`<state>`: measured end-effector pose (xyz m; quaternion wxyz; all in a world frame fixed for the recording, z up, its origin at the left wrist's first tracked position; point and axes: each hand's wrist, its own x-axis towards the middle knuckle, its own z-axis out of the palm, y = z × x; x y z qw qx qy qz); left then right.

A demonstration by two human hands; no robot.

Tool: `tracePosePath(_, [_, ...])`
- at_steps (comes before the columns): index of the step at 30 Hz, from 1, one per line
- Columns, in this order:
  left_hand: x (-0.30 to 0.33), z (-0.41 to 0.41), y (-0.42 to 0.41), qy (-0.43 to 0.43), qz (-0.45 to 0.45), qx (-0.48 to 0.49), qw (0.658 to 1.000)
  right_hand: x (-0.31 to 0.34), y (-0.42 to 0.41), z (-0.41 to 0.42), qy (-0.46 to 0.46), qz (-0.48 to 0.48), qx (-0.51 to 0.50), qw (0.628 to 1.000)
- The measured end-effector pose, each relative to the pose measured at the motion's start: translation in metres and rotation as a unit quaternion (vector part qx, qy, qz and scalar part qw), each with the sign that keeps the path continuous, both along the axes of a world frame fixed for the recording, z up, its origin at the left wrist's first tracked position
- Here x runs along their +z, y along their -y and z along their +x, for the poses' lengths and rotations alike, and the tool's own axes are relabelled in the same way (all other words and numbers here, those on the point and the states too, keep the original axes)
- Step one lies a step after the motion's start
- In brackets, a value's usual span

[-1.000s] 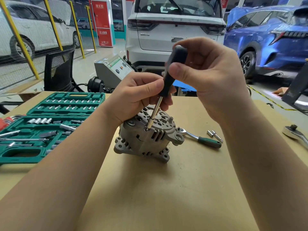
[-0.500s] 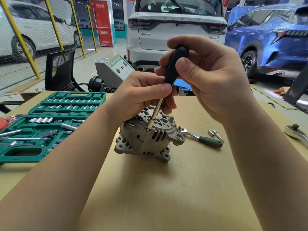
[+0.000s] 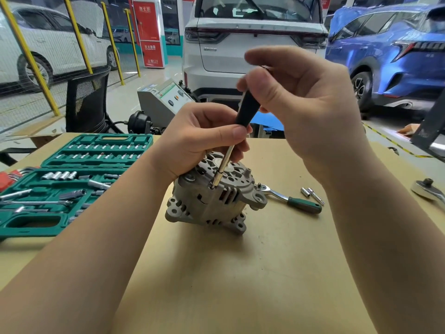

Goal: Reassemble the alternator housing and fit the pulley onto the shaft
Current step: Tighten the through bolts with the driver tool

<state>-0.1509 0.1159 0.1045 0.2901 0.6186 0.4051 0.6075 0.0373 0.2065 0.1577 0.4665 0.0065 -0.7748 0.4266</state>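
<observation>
grey ribbed alternator [image 3: 212, 203], tilted, vented

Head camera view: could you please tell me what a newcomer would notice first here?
At centre, both hands work a black-handled driver whose tip sits in the top of the grey alternator: left hand at the shaft, right hand on the handle. A green socket set lies open at left.

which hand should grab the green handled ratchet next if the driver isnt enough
Right, probably. The ratchet lies on the table right of the alternator, under the right hand. The left hand is steadying the driver.
</observation>
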Motion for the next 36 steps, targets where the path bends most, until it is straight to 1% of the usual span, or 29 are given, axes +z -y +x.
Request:
tracePosePath(2, [0.001,0.001,0.0,-0.006,-0.006,0.005,1.0,0.002,-0.002,0.006,0.038,-0.036,0.075,0.996])
tracePosePath(4, [0.002,0.003,0.001,-0.022,-0.011,0.01,1.0,0.004,-0.004,0.01,0.071,-0.034,0.076,0.994])
tracePosePath(5, [0.002,0.004,0.001,-0.035,-0.013,0.015,0.999,0.005,-0.004,0.011,0.076,-0.029,0.052,0.995])
tracePosePath(7, [0.003,0.004,0.001,-0.067,-0.013,0.038,0.997,0.005,-0.002,0.008,0.077,-0.011,-0.039,0.996])
tracePosePath(10, [0.003,0.006,0.001,-0.094,-0.007,0.066,0.993,0.003,0.004,0.001,0.075,0.042,-0.197,0.977])
tracePosePath(12, [0.002,0.007,0.002,-0.097,-0.008,0.067,0.993,0.001,0.004,-0.002,0.062,0.058,-0.235,0.968])
tracePosePath(13, [0.002,0.006,0.002,-0.093,-0.012,0.062,0.994,0.002,0.002,-0.002,0.062,0.047,-0.214,0.974])
tracePosePath(14, [0.002,0.006,0.003,-0.083,-0.016,0.054,0.995,0.002,-0.003,0.0,0.068,0.02,-0.157,0.985])
tracePosePath(15, [0.002,0.006,0.003,-0.069,-0.018,0.046,0.996,0.002,-0.007,0.003,0.076,-0.014,-0.076,0.994])
tracePosePath(16, [0.002,0.006,0.004,-0.057,-0.019,0.039,0.997,0.001,-0.011,0.005,0.082,-0.043,0.009,0.996])
tracePosePath(17, [0.003,0.005,0.004,-0.049,-0.018,0.032,0.998,0.001,-0.013,0.007,0.086,-0.057,0.071,0.992])
tracePosePath(18, [0.003,0.005,0.003,-0.048,-0.016,0.028,0.998,0.0,-0.014,0.008,0.089,-0.057,0.099,0.989])
tracePosePath(19, [0.003,0.005,0.003,-0.053,-0.013,0.026,0.998,-0.001,-0.014,0.008,0.088,-0.048,0.094,0.991])
tracePosePath(21, [0.003,0.005,0.002,-0.066,-0.008,0.03,0.997,-0.001,-0.013,0.006,0.075,-0.025,0.038,0.996])
tracePosePath(23, [0.002,0.005,0.001,-0.082,0.0,0.036,0.996,-0.002,-0.009,0.002,0.069,-0.009,-0.055,0.996])
tracePosePath(26, [0.002,0.008,0.001,-0.109,0.017,0.047,0.993,-0.004,0.003,-0.005,0.052,0.003,-0.212,0.976])
tracePosePath(27, [0.002,0.008,0.001,-0.112,0.021,0.05,0.992,-0.006,0.007,-0.007,0.043,0.012,-0.245,0.969])
tracePosePath(28, [0.002,0.008,0.001,-0.109,0.021,0.052,0.992,-0.007,0.01,-0.009,0.036,0.023,-0.256,0.966])
tracePosePath(29, [0.002,0.008,0.001,-0.099,0.02,0.054,0.993,-0.007,0.011,-0.01,0.034,0.029,-0.243,0.969])
tracePosePath(30, [0.002,0.007,0.001,-0.086,0.018,0.055,0.995,-0.007,0.009,-0.01,0.04,0.026,-0.205,0.978])
tracePosePath(32, [0.003,0.008,0.003,-0.063,0.009,0.049,0.997,-0.006,0.001,-0.007,0.061,-0.009,-0.071,0.996])
tracePosePath(34, [0.004,0.008,0.003,-0.061,0.0,0.039,0.997,-0.005,-0.008,-0.002,0.07,-0.06,0.067,0.993])
tracePosePath(35, [0.004,0.008,0.004,-0.065,-0.004,0.036,0.997,-0.004,-0.011,0.0,0.074,-0.068,0.096,0.99])
tracePosePath(36, [0.004,0.008,0.003,-0.073,-0.006,0.037,0.997,-0.004,-0.012,0.002,0.077,-0.061,0.094,0.991])
